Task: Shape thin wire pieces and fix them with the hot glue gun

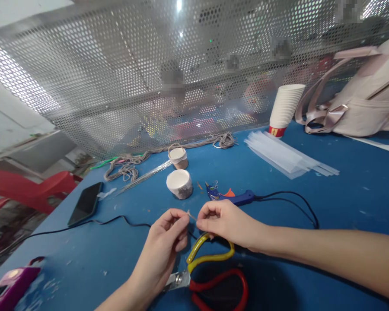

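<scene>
Perforated metal screening [126, 82] rose across the upper frame, behind a blue table [359, 203] that filled most of the lower part. At the centre, just below the middle of the picture, a short pale strand [191, 215] lay slantwise between the fingertips of both hands. The left hand [167, 237] pinched its upper-left end between thumb and forefinger; the right hand [222, 220] had thumb and fingers pressed together at its lower-right end. How far the strand ran inside either grip could not be told. Scissors [197, 262] with yellow and red handles lay directly below the hands, the blades partly hidden by the left wrist. Just above the right hand sat a blue glue gun [241, 198], its cord curving to the right; a small white-rimmed cup [180, 183] stood above the left hand, near a handled little bucket [178, 157]. The table's left edge slanted down to the lower left, with a dark phone [87, 203] near it and a red chair [29, 188] beyond. Blue surface stretched between the right forearm and the translucent strips [283, 155] at upper right, and between the left hand and the purple device [17, 280] at lower left.
</scene>
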The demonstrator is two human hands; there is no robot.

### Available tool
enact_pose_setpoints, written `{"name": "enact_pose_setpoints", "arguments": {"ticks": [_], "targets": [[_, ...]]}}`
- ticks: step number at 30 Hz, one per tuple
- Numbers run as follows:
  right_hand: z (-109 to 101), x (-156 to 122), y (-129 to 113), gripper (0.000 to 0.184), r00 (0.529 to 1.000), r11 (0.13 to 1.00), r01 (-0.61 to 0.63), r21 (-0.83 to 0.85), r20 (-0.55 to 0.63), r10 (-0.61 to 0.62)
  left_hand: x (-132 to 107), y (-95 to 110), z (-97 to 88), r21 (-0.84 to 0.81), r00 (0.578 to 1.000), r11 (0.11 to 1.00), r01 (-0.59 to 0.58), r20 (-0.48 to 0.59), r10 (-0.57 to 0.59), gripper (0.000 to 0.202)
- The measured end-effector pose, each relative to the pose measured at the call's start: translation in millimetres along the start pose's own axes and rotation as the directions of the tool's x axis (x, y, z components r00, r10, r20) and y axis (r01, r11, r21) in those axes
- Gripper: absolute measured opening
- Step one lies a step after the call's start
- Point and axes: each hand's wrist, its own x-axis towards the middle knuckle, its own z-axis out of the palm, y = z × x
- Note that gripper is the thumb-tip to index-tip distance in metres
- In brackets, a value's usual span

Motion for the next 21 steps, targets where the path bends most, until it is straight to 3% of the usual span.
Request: {"name": "enact_pose_setpoints", "arguments": {"ticks": [5,12,21], "targets": [[-0.1,0.2,0.1,0.007,1.0,0.998,-0.013,0.066,0.028,0.011,2.5,-2.4,-0.5,0.067,0.999,0.997,-0.024,0.031,0.022,0.022],[0.1,-1.3,-2.2,0.008,0.999,0.997,-0.029,0.074,0.039,0.026,3.9,-3.4,-3.7,0.269,0.988,0.951,-0.149,0.013,0.152,0.018],[2.0,-6.1,-7.2,0.007,0.998,0.997,-0.051,0.063,0.048,0.048,6.0,-2.3,-4.9,0.363,0.985,0.917,-0.164,0.016,0.17,0.018]]}}
